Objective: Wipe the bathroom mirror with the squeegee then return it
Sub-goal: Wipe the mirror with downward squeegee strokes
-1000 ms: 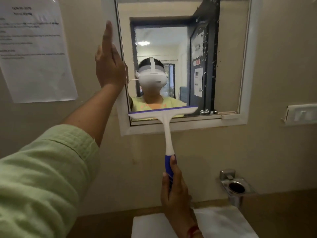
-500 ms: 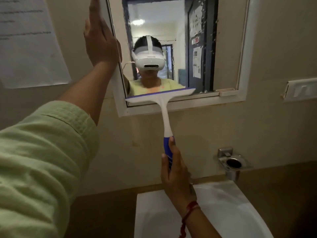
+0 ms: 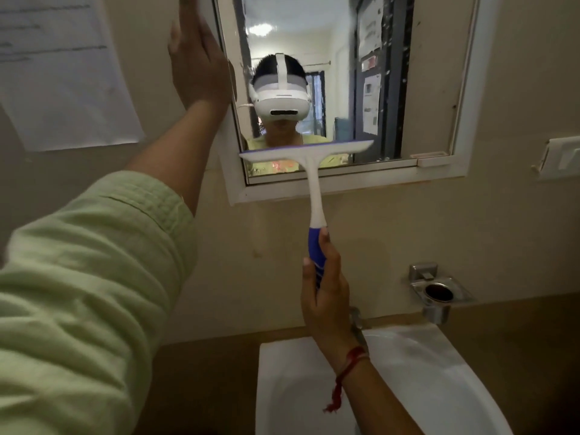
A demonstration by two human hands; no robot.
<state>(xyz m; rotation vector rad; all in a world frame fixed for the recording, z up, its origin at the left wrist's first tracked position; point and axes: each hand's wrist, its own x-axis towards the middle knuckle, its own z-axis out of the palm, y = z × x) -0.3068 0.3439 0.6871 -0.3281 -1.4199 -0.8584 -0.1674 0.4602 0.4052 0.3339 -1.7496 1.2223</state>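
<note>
A white-framed mirror (image 3: 439,89) hangs on the beige wall above the sink. My right hand (image 3: 324,296) grips the blue handle of a white squeegee (image 3: 309,158), whose blade lies across the lower left part of the glass, a little above the bottom frame. Water drops speckle the right side of the glass. My left hand (image 3: 197,62) rests flat, fingers straight, against the mirror's left frame edge, with the green sleeve in the foreground. The mirror reflects a person wearing a white headset.
A white sink (image 3: 423,381) sits below, with a tap partly hidden behind my right wrist. A metal holder (image 3: 439,293) is fixed to the wall at right. A paper sheet (image 3: 62,76) hangs at left, a switch plate (image 3: 561,158) at far right.
The view has tilted downward, so the mirror sits higher in frame and more sink shows. The squeegee blade now lies slightly above the bottom frame. Left hand stays on the frame.
</note>
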